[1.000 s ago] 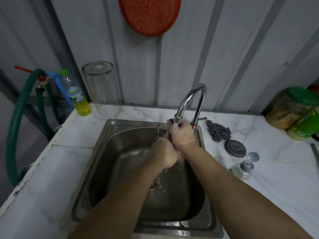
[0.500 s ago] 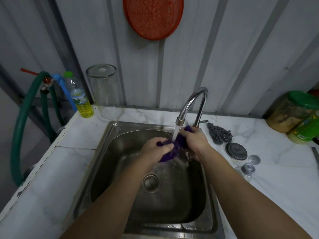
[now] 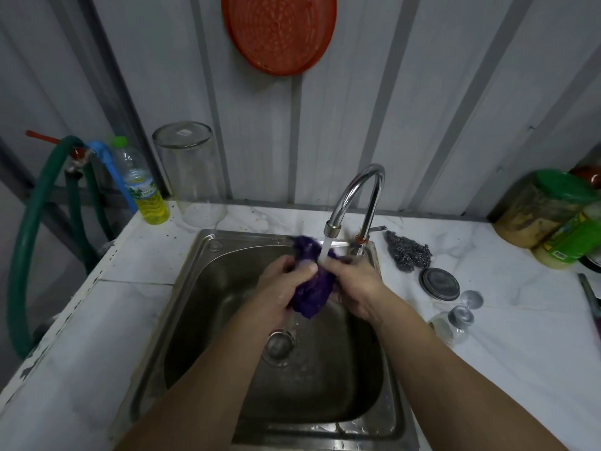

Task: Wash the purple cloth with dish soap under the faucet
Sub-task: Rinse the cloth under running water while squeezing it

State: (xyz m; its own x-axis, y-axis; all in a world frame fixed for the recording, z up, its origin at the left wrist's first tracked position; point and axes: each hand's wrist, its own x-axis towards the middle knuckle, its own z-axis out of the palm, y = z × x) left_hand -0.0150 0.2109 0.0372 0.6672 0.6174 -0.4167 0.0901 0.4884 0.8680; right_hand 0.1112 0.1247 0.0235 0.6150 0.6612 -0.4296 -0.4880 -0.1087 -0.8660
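No text can be read

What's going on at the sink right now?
A person is washing a purple cloth over the steel sink. Both the left hand and the right hand grip the bunched cloth, holding it under water running from the faucet. A bottle of yellow liquid stands untouched at the counter's back left corner.

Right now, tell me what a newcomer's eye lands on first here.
Both hands, left hand and right hand, wring a purple cloth over the steel sink, under water running from the chrome faucet. An orange-red round strainer hangs on the wall above; a bottle of yellow liquid stands at the counter's back left.
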